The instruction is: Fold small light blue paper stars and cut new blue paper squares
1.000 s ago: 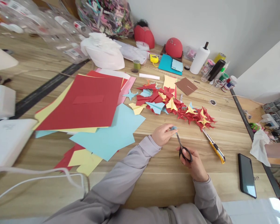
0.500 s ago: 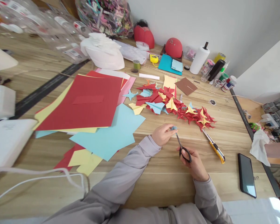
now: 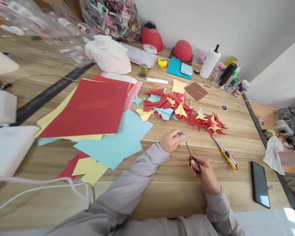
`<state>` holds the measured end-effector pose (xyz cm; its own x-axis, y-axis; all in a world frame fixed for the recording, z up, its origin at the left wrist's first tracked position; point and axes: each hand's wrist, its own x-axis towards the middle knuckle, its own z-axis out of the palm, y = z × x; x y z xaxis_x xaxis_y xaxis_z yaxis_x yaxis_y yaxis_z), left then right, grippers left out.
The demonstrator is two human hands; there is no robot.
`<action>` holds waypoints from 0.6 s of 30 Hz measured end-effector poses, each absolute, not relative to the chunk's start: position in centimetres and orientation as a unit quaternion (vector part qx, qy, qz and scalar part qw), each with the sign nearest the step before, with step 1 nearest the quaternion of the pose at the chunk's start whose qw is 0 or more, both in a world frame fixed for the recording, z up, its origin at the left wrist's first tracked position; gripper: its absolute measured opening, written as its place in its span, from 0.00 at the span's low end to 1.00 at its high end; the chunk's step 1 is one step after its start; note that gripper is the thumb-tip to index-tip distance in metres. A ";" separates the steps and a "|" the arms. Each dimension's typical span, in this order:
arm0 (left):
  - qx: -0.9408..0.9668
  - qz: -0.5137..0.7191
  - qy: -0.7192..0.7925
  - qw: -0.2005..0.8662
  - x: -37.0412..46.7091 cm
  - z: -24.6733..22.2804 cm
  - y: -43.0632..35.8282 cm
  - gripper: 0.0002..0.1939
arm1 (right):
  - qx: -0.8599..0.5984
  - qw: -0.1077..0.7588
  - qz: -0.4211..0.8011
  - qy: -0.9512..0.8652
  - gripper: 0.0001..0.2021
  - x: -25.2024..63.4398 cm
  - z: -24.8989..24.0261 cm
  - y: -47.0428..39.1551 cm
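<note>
My left hand (image 3: pixel 171 141) pinches a small folded piece of blue paper (image 3: pixel 182 133) near the middle of the table. In my right hand (image 3: pixel 206 173) are black-handled scissors (image 3: pixel 194 162), fingers closed round the handles. The blades point up and left, their tips at or just below the blue piece; whether they touch it I cannot tell. Beyond both hands lies a heap of folded red, yellow and blue paper shapes (image 3: pixel 162 105). Left of my left hand are flat blue sheets (image 3: pixel 113 144) and a large red sheet (image 3: pixel 88 114) on top of others.
A yellow utility knife (image 3: pixel 227 155) and a black phone (image 3: pixel 260 184) lie to the right. Bottles and jars stand at the back right. White cables (image 3: pixel 39 186) cross the lower left. Another person's arm (image 3: pixel 293 157) shows at the right edge.
Both hands and the scissors have shifted only very slightly; the grips are the same.
</note>
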<state>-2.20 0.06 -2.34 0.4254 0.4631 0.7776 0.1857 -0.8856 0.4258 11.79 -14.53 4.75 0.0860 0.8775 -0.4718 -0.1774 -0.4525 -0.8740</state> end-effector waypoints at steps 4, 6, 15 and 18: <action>0.811 0.510 0.204 0.202 -2.0 -2.4 0.2 0.14 | -0.598 0.447 0.599 -0.290 0.20 11.9 4.6 -14.8; 0.812 0.500 0.201 0.224 -1.8 -2.3 0.1 0.15 | -0.594 0.459 0.593 -0.291 0.20 11.9 4.5 -14.8; 0.818 0.444 0.204 0.303 -1.4 -2.5 -0.2 0.16 | -0.563 0.468 0.600 -0.323 0.20 11.6 4.3 -14.8; 0.813 0.446 0.218 0.304 -1.5 -2.3 -0.1 0.14 | -0.549 0.472 0.604 -0.333 0.20 11.6 4.2 -14.9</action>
<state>-1.46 -0.14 -2.33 0.5066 0.6254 0.5935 0.0829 -0.7205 0.6885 11.62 -14.89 4.19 0.0493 0.9361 -0.3483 -0.2039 -0.3320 -0.9210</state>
